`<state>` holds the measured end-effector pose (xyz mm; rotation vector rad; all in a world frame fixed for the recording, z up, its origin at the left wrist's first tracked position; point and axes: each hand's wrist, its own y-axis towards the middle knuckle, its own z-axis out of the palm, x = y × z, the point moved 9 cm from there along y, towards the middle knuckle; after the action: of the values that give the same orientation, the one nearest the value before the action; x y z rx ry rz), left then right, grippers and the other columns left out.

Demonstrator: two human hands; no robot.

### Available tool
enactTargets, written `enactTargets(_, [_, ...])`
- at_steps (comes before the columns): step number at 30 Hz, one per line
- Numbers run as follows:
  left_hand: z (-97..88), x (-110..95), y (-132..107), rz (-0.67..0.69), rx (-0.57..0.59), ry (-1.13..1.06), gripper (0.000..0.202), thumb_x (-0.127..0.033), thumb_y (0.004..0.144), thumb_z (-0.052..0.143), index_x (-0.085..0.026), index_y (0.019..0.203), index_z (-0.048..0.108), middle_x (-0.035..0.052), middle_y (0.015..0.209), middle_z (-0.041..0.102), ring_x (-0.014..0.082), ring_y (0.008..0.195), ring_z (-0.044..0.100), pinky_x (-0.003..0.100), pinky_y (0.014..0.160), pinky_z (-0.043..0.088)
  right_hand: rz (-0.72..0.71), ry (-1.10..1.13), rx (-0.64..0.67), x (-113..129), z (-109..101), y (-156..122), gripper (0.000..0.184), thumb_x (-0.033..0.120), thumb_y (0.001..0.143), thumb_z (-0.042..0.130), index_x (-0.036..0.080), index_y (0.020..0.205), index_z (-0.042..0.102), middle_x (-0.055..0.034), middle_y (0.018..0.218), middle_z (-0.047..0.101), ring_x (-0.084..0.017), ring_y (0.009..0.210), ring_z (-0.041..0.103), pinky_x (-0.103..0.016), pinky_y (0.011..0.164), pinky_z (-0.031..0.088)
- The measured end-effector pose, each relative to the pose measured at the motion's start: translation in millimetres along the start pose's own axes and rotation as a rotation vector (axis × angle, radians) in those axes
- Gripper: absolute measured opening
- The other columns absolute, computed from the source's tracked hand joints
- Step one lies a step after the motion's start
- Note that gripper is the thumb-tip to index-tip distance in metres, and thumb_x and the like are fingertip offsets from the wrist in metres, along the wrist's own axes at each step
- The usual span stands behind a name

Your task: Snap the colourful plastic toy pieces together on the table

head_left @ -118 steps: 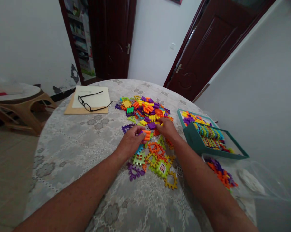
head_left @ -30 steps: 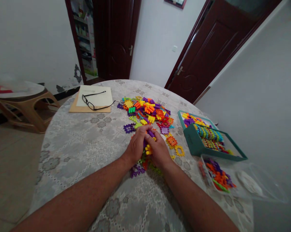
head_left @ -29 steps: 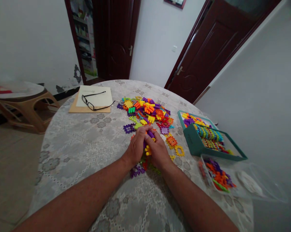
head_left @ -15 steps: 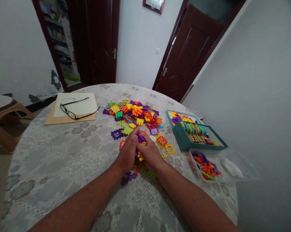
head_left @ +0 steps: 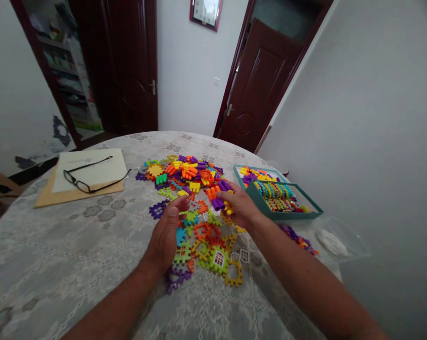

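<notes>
In my right hand point(head_left: 239, 206) is a clump of plastic building blocks point(head_left: 218, 194), tube-shaped and coloured purple, orange and yellow. The fingers wrap round its right side. My left hand point(head_left: 169, 229) holds nothing; its thumb and fingers are apart, just left of the loose pieces. Below and between the hands lie flat notched plastic pieces point(head_left: 202, 231) in green, orange, red, blue and yellow, some with white window inserts point(head_left: 219, 258). Farther back rises a pile of mixed blocks point(head_left: 188, 171), with a yellow gear-shaped piece point(head_left: 154, 170) on its left.
Black-framed glasses point(head_left: 89, 190) rest on papers point(head_left: 103, 163) at the left. On the right stand a green box point(head_left: 270, 215) with beaded pieces and clear plastic tub point(head_left: 355, 236). A patterned cloth covers the round table point(head_left: 110, 264).
My hands have come apart from round the blocks. The right hand has moved right with the clump, the left has opened and drawn left. The view has shifted slightly.
</notes>
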<state>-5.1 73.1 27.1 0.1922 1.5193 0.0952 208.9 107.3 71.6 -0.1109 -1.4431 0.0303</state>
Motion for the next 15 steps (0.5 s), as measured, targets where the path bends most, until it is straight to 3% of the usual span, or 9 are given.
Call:
enactTargets(4, [-18.2,-8,5,0.033,-0.075,0.076,0.067,-0.071,0.105,0.034,-0.02,0.138,0.063,0.0132,0.139,0.067,0.0285,0.127,0.063,0.046,0.109,0.051,-0.206,-0.205,-0.162,65,-71,62,0.03,0.023,0.077,0.077,0.026,0.103,0.063,0.0061,0.068,0.06,-0.01,0.048,0.05,-0.017,0.04,0.035])
enactTargets(7, [-23.2,-12,7,0.043,-0.109,0.189,0.064,-0.07,0.104,0.038,-0.02,0.132,0.066,0.0129,0.133,0.07,0.03,0.124,0.064,0.049,0.112,0.049,-0.147,-0.44,-0.3,90,-126,113,0.028,0.017,0.08,0.072,0.023,0.106,0.062,0.0023,0.077,0.067,-0.012,0.055,0.057,-0.02,0.049,0.043])
enactTargets(11, [-22.1,-15,6,0.077,-0.106,0.294,0.055,-0.065,0.104,0.042,-0.023,0.128,0.068,0.0113,0.13,0.072,0.0311,0.122,0.066,0.05,0.113,0.048,-0.052,-0.664,-0.431,94,-181,158,0.024,0.011,0.079,0.074,0.016,0.1,0.065,-0.0045,0.081,0.071,-0.014,0.062,0.062,-0.023,0.053,0.045])
enactTargets(15, [-20.2,-19,4,0.113,-0.089,0.355,0.047,-0.06,0.106,0.043,-0.026,0.127,0.068,0.0092,0.127,0.073,0.0307,0.122,0.067,0.05,0.112,0.049,0.027,-0.806,-0.47,81,-210,183,0.022,0.001,0.068,0.079,0.011,0.083,0.068,-0.0049,0.074,0.07,-0.015,0.063,0.062,-0.023,0.054,0.047])
